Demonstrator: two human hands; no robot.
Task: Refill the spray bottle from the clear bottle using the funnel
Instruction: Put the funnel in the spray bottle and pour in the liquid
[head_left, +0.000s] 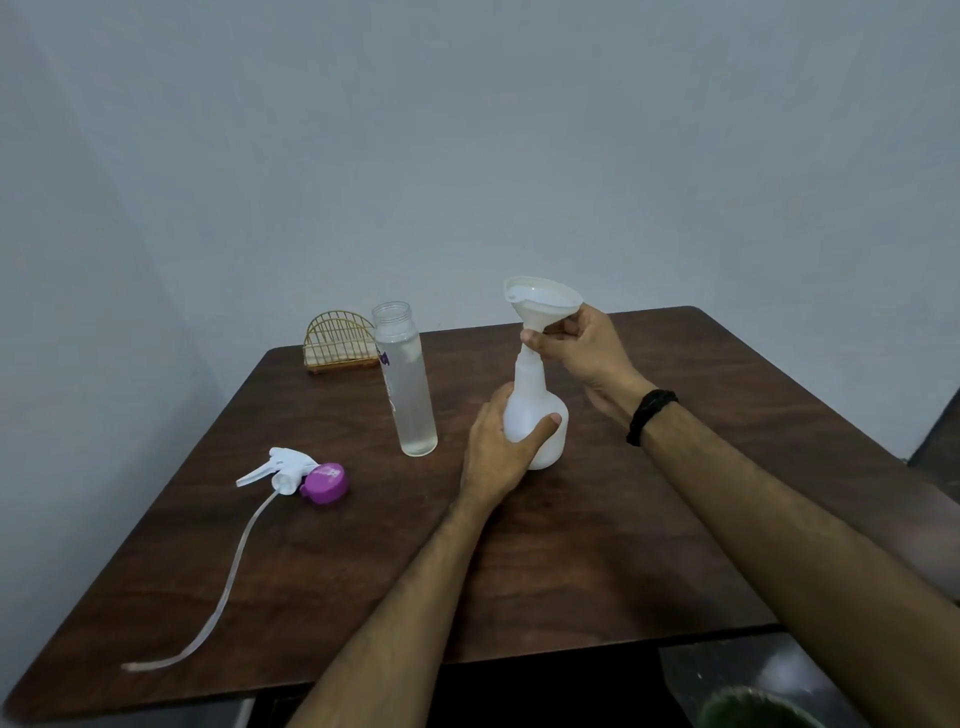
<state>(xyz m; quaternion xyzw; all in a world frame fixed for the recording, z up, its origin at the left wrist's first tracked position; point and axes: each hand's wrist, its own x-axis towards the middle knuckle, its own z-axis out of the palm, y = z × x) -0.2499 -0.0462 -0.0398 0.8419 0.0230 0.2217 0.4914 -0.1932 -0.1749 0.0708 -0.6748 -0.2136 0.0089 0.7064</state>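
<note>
The person is seating the funnel (542, 301) in the neck of the spray bottle (535, 410), which is standing upright on the tabletop (597, 545). The left hand (501, 447) is wrapping around the bottle's round lower body, thumb across the front, steadying it. The right hand (584, 348) is pinching the funnel's narrow stem just under the cone, with the fingertips curled in around it; the funnel's spout appears to be sitting at or just inside the bottle's mouth, though the fingers are hiding the exact join. The cone is leaning slightly rather than sitting level.

The preparation looks finished. The trigger head (283, 467) with its long tube is lying well apart to the left, beside a purple cap (326, 483), so both bottles are standing open. The clear bottle (408, 384) is waiting uncapped just left of the spray bottle, upright and holding liquid most of the way up.

What is left, judging from this, is most of the task: letting the funnel settle straight, lifting the clear bottle, pouring through the funnel, then removing the funnel and screwing the trigger head back on. No liquid is showing in the funnel yet.

A small wire rack (340, 343) is standing at the back edge.
</note>
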